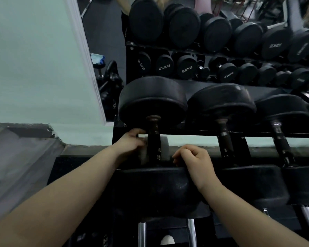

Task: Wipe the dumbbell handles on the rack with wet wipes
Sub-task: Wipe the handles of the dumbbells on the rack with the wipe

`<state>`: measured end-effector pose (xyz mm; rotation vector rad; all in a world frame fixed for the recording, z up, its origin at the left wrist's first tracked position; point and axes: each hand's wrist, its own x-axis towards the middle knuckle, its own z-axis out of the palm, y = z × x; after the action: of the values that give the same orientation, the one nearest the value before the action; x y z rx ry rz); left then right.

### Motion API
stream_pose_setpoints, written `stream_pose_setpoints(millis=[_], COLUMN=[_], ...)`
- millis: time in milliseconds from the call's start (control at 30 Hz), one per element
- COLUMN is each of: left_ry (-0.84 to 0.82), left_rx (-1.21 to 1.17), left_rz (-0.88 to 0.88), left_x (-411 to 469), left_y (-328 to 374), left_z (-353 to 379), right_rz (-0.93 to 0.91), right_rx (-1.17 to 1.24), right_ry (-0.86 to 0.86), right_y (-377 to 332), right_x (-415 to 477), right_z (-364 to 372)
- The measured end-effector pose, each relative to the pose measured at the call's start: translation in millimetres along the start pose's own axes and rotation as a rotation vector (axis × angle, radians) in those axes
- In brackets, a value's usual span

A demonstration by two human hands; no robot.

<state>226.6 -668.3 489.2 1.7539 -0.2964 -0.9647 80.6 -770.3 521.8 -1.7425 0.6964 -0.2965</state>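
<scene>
Rests the right hand (194, 163), loosely curled and holding nothing, on the near dumbbell head (155, 189). Just left of it, clamps the left hand (131, 142) on a wet wipe (164, 148) wrapped behind the dumbbell handle (153, 139). Beyond both hands, the rack rail (191, 132) and further dumbbell heads (221, 104).

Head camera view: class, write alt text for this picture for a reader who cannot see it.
A person's left hand holds a pale wet wipe that runs behind the dark handle of the leftmost dumbbell on a rack. The right hand, fingers curled, rests on that dumbbell's near head; more black dumbbells sit to the right.
</scene>
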Motion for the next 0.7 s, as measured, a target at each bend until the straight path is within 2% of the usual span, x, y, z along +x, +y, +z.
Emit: stream_pose_setpoints(millis=[100,200,367,567,700], left_ry=[-0.123,-0.079,0.042,0.116,0.168], left_rx=[0.178,0.204,-0.103,-0.163,-0.130], left_rz=[-0.046,-0.040,-0.027,-0.025,0.110], left_x=[-12,-13,-11,-44,-76], left_y=[-10,-12,-1,3,19], left_z=[-4,-5,-5,-20,-31], right_rz=[-0.010,-0.014,-0.007,0.016,0.029], right_rx=[0.004,0.005,0.017,0.022,0.042], right_ry=[-0.014,-0.010,-0.002,-0.027,-0.043], right_y=[-2,-2,-3,-6,-10], right_x=[-1,-2,-2,-2,-1], right_z=[-1,-1,-1,0,0])
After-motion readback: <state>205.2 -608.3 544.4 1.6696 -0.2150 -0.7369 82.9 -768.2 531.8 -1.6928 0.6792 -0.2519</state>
